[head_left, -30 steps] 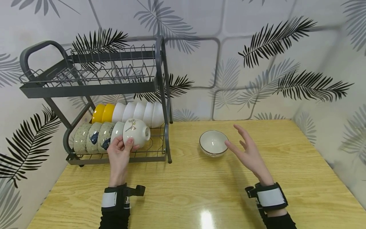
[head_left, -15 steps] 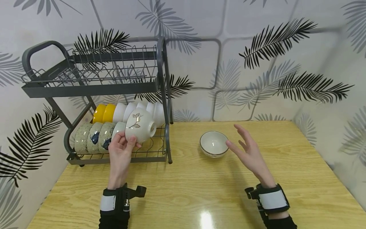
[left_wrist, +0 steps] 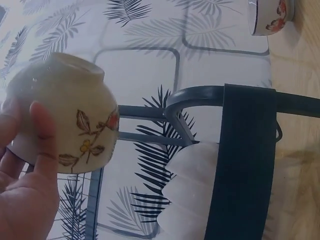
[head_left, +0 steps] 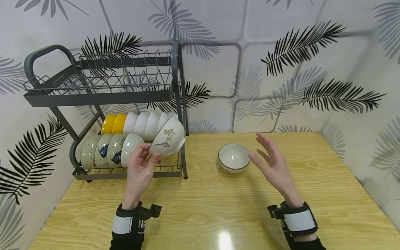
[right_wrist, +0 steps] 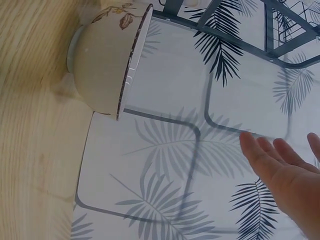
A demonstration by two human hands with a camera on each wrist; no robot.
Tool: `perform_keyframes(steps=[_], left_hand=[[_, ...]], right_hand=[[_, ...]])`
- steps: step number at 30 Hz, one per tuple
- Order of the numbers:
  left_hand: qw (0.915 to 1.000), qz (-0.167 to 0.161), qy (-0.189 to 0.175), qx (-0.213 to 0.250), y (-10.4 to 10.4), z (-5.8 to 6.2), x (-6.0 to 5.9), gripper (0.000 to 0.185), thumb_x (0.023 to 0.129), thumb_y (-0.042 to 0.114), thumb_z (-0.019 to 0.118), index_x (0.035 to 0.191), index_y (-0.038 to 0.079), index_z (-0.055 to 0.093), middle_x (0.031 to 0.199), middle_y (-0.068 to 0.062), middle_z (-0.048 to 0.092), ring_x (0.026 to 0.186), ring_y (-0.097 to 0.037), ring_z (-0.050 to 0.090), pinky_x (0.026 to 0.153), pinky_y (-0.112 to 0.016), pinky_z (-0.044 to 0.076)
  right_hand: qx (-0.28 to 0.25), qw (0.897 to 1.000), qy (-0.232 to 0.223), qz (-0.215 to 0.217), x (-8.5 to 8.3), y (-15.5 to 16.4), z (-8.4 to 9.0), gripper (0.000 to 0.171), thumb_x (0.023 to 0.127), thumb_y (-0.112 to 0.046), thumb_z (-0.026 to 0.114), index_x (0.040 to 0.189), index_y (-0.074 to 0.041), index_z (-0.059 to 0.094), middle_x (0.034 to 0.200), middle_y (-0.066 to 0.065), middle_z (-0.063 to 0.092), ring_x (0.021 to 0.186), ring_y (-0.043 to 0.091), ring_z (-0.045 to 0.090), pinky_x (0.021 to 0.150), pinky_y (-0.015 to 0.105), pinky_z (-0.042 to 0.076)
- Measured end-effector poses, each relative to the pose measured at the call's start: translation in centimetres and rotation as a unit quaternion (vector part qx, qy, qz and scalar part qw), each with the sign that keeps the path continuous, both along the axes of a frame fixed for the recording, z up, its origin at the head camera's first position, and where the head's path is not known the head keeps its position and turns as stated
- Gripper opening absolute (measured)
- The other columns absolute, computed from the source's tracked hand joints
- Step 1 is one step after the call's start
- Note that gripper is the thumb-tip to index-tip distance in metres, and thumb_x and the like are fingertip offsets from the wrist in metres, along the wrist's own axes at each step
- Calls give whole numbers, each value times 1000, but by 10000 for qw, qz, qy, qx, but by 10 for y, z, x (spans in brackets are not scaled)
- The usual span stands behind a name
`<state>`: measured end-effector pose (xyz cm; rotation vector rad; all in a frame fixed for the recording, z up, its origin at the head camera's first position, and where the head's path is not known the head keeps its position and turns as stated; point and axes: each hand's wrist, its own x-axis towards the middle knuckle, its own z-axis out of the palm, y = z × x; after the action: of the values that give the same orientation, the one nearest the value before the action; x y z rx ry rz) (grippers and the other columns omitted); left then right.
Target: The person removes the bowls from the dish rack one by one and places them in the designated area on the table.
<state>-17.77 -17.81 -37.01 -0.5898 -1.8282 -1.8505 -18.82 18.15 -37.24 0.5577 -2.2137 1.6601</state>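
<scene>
My left hand (head_left: 140, 170) pinches a cream bowl with a leaf-and-flower sprig (head_left: 168, 138) by its rim side, thumb in front. The bowl is tilted, its foot toward the right, in front of the rack's right post. In the left wrist view the same bowl (left_wrist: 65, 115) shows its foot and sprig beside the thumb. A second cream bowl with a dark rim (head_left: 233, 157) stands upright on the table. My right hand (head_left: 275, 170) hovers just right of it, fingers spread, holding nothing. From the right wrist view, that bowl (right_wrist: 107, 62) is apart from the fingers.
A dark two-tier dish rack (head_left: 103, 99) stands on the left of the wooden table (head_left: 200, 208). On its lower tier sit yellow bowls (head_left: 114, 124), several white bowls (head_left: 140, 124), speckled bowls (head_left: 100, 151) and a pale bowl (head_left: 130, 147). A patterned wall (head_left: 215, 76) rises behind.
My left hand has drawn the sprig bowl away from the row in the lower tier, moving it right and tilting it. The pale bowl behind is now exposed. The right hand has barely moved.
</scene>
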Motion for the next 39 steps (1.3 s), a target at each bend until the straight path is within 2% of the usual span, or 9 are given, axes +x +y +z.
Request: perform_keyframes(steps=[2,6,11,18,23,25,28,32,39], left_hand=[[9995,-142,195,-226,3,0,1,16,93,-16,56,108,-14,50,97,9,64,74,-7,58,68,-16,53],[9946,-207,493,-894,11,1,4,20,89,-20,59,107,-15,52,97,1,64,74,-6,57,69,-16,54],[9804,-239,835,-1770,21,3,7,25,84,-20,65,105,-8,57,98,-21,66,77,-3,60,67,-16,56],[9576,-742,1251,-2486,33,2,9,27,85,-14,68,107,-1,60,94,-18,70,72,-10,63,62,-23,58],[9410,-1146,1408,-2855,41,1,11,27,86,-11,68,109,0,59,93,-13,67,73,-12,63,64,-22,58],[9348,-1263,1446,-2988,44,1,12,26,86,-10,68,108,1,59,95,-12,66,76,-13,63,65,-21,57],[9276,-1372,1440,-3161,48,3,14,24,87,-8,69,108,1,61,96,-10,66,80,-13,63,68,-21,57],[9216,-1449,1366,-3331,53,5,17,24,87,-5,70,108,2,62,100,-10,68,87,-14,64,76,-21,59],[9137,-1495,1426,-3499,57,7,20,27,87,-3,71,111,3,61,106,-11,68,91,-16,65,78,-18,59]], right_hand=[[-177,9995,243,133,1,-1,0,64,94,8,60,152,2,36,158,0,40,147,15,38,112,12,40],[-416,9940,876,512,2,-3,-1,67,88,19,59,150,6,37,154,-11,44,143,4,41,112,15,41],[-133,9856,1500,774,5,-8,3,74,79,25,64,147,8,40,159,-1,42,147,10,39,113,21,43],[542,9780,1824,854,12,-13,7,74,76,15,76,144,6,47,156,20,43,146,10,40,109,22,48],[810,9658,2240,1025,13,-18,7,65,85,-8,80,141,4,51,153,18,48,144,12,45,109,24,49],[866,9619,2325,1151,13,-21,6,64,88,-21,80,140,3,53,152,17,50,143,13,46,110,24,47],[936,9570,2390,1355,14,-24,7,64,89,-30,78,139,2,55,150,14,53,143,17,47,114,24,43],[1132,9511,2418,1554,16,-29,7,63,83,-25,84,136,-1,60,142,15,58,140,21,50,115,23,42],[1537,9498,2138,1688,20,-32,3,59,71,-13,91,125,-6,67,127,15,65,128,21,57,109,21,47]])
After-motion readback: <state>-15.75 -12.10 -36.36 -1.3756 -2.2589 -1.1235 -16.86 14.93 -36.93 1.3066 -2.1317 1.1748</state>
